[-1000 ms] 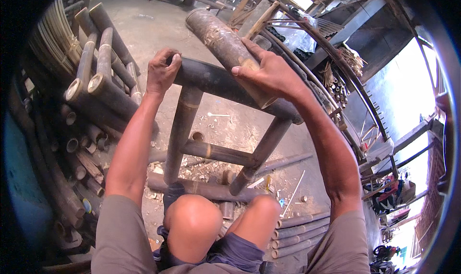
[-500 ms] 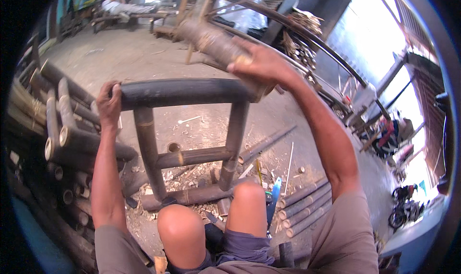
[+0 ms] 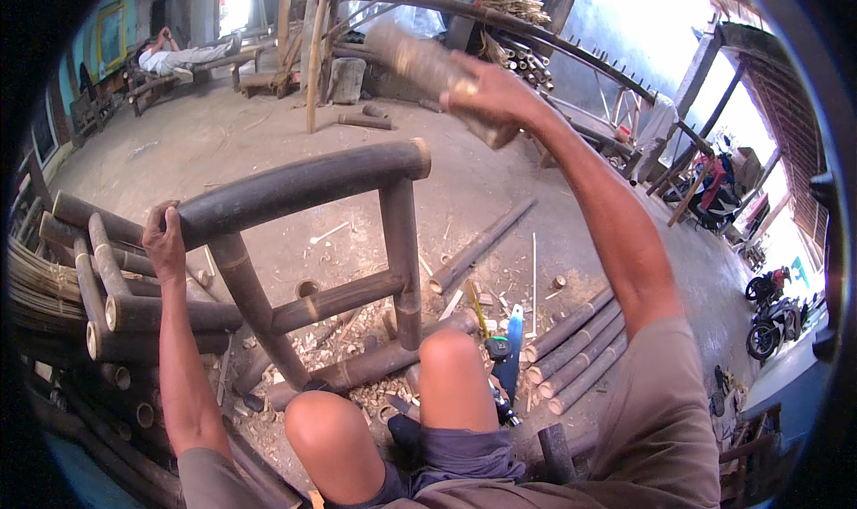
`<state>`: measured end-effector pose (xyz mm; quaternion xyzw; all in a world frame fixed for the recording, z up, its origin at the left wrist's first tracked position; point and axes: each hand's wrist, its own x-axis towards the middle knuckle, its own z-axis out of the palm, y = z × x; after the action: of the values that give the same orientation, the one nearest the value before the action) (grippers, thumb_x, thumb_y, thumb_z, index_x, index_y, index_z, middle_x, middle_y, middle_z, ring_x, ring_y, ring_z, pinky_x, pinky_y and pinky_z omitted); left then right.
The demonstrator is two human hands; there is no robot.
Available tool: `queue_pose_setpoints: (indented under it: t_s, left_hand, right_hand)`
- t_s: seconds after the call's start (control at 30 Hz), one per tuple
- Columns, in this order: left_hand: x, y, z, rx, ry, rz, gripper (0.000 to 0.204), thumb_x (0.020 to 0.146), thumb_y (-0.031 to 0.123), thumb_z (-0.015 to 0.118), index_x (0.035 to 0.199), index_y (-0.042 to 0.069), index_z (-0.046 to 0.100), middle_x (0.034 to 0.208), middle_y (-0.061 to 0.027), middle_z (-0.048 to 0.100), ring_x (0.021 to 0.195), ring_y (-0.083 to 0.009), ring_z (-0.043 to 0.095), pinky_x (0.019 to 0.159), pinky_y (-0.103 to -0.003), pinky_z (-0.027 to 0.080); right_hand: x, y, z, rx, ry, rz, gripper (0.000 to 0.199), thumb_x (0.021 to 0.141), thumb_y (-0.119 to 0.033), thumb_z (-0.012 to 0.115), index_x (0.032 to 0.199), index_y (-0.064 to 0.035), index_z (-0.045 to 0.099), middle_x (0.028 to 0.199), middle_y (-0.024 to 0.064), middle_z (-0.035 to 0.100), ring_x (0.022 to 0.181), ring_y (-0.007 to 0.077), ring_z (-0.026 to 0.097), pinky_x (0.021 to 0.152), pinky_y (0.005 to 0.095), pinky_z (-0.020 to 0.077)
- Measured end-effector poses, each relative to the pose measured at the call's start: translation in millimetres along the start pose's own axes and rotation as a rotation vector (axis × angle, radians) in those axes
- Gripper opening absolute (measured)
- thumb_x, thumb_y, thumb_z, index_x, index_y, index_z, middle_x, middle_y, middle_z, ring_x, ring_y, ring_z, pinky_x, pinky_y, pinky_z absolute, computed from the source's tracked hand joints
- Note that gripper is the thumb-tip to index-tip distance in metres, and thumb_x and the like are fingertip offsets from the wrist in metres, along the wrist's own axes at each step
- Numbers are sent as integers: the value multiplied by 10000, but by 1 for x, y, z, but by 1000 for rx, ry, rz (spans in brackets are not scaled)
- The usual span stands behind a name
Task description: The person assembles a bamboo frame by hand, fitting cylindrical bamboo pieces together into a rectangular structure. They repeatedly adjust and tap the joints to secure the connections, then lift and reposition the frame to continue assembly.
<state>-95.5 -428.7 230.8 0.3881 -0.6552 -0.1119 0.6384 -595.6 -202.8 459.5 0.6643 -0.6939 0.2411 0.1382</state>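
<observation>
In front of my knees a dark bamboo frame (image 3: pixel 299 186) stands tilted, its thick top rail joined to two legs and a crossbar. My left hand (image 3: pixel 166 241) is closed around the rail's left end. Raised above and beyond the rail's right end, my right hand (image 3: pixel 495 97) grips a thick bamboo club (image 3: pixel 412 61), blurred by motion. Air separates the club from the frame. The frame's lower end is by a bamboo pole (image 3: pixel 357 366) lying on the floor, partly behind my knees.
Bamboo frames (image 3: pixel 161 314) are stacked at left. Cut bamboo poles (image 3: pixel 576 353), a blue saw blade (image 3: pixel 511 348), a tape measure (image 3: pixel 497 348) and wood shavings lie right of my knees. A person (image 3: pixel 183 58) reclines on a bench far left. Motorbikes (image 3: pixel 769 326) stand far right.
My right hand has lifted the club up and away from the rail's right end. The frame now slants, its left end lower in view. The head view has also shifted.
</observation>
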Motion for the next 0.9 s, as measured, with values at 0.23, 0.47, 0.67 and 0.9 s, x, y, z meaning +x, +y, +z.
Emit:
queue_pose_setpoints:
  t_s: [0.23, 0.47, 0.67, 0.9]
  left_hand:
    - [1, 0, 0, 32, 0, 8, 202, 996, 159, 597, 1057, 10, 721, 1003, -89, 738, 972, -161, 663, 912, -305, 494]
    - [1, -4, 2, 4, 14, 28, 209, 1009, 169, 592, 1059, 14, 723, 1004, -95, 737, 961, -169, 671, 906, -302, 496]
    - [1, -3, 3, -7, -5, -12, 219, 1006, 179, 593, 1064, 18, 729, 994, -97, 745, 958, -169, 676, 890, -309, 506]
    - [-4, 6, 5, 31, 40, 0, 206, 979, 179, 616, 1045, 21, 731, 975, -131, 742, 942, -204, 696, 882, -334, 524]
  right_hand:
    - [-5, -15, -4, -282, -494, 56, 983, 763, -594, 739, 1559, -109, 426, 1400, 273, 595, 1277, 414, 587, 1104, 454, 442]
    - [-16, -15, -9, -166, -543, 54, 1010, 746, -620, 717, 1556, -92, 424, 1332, 276, 641, 1206, 422, 638, 1049, 475, 481]
    - [-37, -4, 5, -184, -310, 52, 953, 759, -607, 718, 1539, -129, 448, 1312, 291, 640, 1179, 434, 646, 1029, 483, 504]
    - [-34, -28, 21, -109, -290, -14, 895, 815, -607, 680, 1535, -124, 456, 1288, 285, 655, 1151, 441, 659, 1020, 481, 503]
